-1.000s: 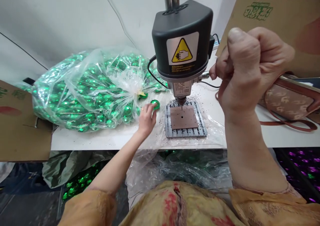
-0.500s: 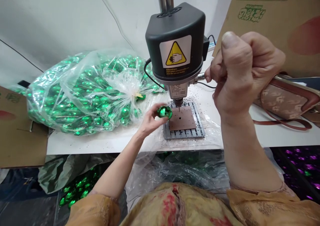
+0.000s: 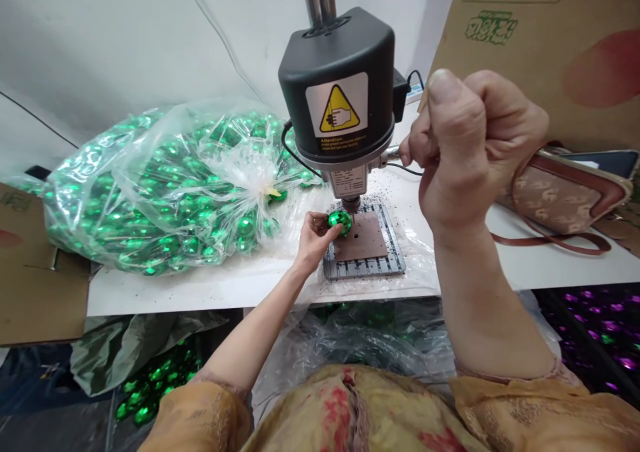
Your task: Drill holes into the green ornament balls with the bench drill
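Note:
Between the thumb and fingers of my left hand [image 3: 316,239] is a shiny green faceted ball [image 3: 340,223]. It is held just left of the drill bit, over a brown square board [image 3: 367,242] with a small dark hole. That board lies on the slotted metal base [image 3: 395,265] of a small black drill press [image 3: 337,85]. My right hand [image 3: 475,139] is raised and closed in a fist on the lever [image 3: 393,153] at the machine's right side; most of the lever's grip is hidden by my fingers.
A clear plastic bag [image 3: 175,179] full of green balls lies on the white table [image 3: 200,291] at left. Cardboard boxes [image 3: 530,59] stand at both sides. A brown patterned handbag [image 3: 560,189] lies at right. Purple balls [image 3: 600,325] and green balls [image 3: 155,385] sit below the table.
My left hand has brought the green ball a little to the right, closer to the drill bit, and turned it. My right hand stays on the lever. The whole view has shifted slightly.

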The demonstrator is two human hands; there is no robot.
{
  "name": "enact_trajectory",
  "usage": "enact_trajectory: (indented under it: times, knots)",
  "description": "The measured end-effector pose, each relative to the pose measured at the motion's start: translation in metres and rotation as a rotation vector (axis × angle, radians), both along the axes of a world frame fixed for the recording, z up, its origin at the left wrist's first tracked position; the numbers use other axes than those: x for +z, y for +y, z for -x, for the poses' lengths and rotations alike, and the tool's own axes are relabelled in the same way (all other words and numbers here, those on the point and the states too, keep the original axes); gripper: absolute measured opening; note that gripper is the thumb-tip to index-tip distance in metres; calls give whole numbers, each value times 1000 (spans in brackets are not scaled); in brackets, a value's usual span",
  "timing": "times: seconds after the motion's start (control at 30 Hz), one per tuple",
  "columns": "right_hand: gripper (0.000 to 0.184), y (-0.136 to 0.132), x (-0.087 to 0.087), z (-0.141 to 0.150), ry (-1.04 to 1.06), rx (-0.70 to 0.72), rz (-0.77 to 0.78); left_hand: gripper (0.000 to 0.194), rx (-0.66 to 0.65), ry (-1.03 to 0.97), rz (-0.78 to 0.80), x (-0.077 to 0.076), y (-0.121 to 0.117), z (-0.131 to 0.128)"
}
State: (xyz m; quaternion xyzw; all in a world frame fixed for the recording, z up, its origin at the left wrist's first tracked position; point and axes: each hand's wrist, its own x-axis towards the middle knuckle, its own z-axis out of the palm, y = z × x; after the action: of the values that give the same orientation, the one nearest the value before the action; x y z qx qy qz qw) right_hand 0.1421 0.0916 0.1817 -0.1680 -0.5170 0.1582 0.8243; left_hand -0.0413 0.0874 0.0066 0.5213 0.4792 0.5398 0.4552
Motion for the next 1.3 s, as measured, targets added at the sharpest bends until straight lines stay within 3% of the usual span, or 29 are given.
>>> enact_trajectory:
  times: [0.27,0.43,0.57,0.83,1.03,1.3]
  knots:
    - [48,-5,1,1,-20,-35,27,51,-67,51,-18,-1,1,-11]
    - [49,-3,-4,1,-90,-125,57,57,-141,228,-118,-2,-2,-6]
    - [50,-4,-5,1,-68,-104,55,58,-191,337,-177,-2,-8,-1]
    - [53,-7,-5,1,-39,-83,99,53,-211,198,-163,-6,-11,-15]
    - [55,-8,-17,4,-5,-137,14,54,-225,198,-155,-7,-11,-15]
    - [56,-11,-30,-1,-57,-65,-96,54,-225,173,-150,-12,-11,-15]
